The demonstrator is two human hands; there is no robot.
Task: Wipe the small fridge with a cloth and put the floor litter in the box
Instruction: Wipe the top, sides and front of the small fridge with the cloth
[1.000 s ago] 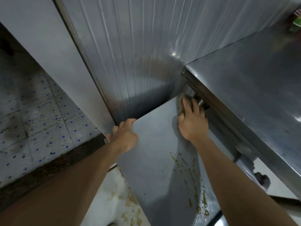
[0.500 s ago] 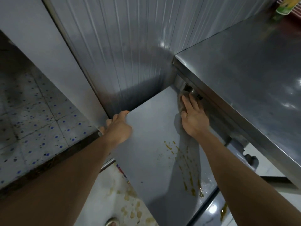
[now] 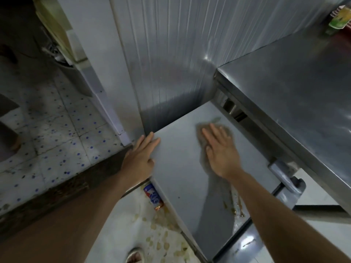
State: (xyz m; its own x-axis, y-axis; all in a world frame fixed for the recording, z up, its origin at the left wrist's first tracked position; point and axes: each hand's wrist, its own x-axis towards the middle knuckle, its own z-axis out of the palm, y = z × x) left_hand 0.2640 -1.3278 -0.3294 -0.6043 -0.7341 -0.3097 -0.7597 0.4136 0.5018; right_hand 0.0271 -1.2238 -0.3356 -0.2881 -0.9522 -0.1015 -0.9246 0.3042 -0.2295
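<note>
Fridge top (image 3: 182, 179): grey, brown drips at near edge
Right hand (image 3: 222, 154): flat, pressing cloth (image 3: 204, 149)
Left hand (image 3: 139, 160): fingers straight — resting on corner
Floor (image 3: 57, 133): blue-speckled tiles — grimy

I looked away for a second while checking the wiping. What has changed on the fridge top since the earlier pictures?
The right hand has drawn the cloth back from the far corner by the steel counter toward the middle of the fridge top, fingers flat on it. The left hand now lies flatter along the left edge. The brown drips near the front are still unwiped.
</note>
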